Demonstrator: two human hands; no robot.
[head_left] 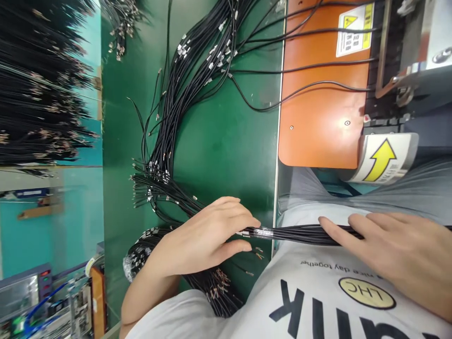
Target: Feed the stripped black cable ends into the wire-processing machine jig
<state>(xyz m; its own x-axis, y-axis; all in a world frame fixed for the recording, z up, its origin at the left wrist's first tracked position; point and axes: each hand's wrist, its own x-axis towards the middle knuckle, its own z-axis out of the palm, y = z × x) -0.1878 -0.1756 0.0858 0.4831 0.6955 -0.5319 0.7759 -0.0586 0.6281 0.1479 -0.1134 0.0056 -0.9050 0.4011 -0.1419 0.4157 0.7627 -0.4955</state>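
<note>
A bundle of thin black cables (300,235) is held across the lap-side edge of the green counter (226,141); it is gripped by the left hand (215,230) just inside that edge, beside a clear shiny wrap (263,232), and by the curled right hand (391,249) beyond it, over the white shirt (282,282). More black cables (173,108) are spread along the counter's length; an orange panel (321,108) is set against its lap-side edge.

Near head view down onto hands (208,235) (391,245), seemingly aslant
</note>
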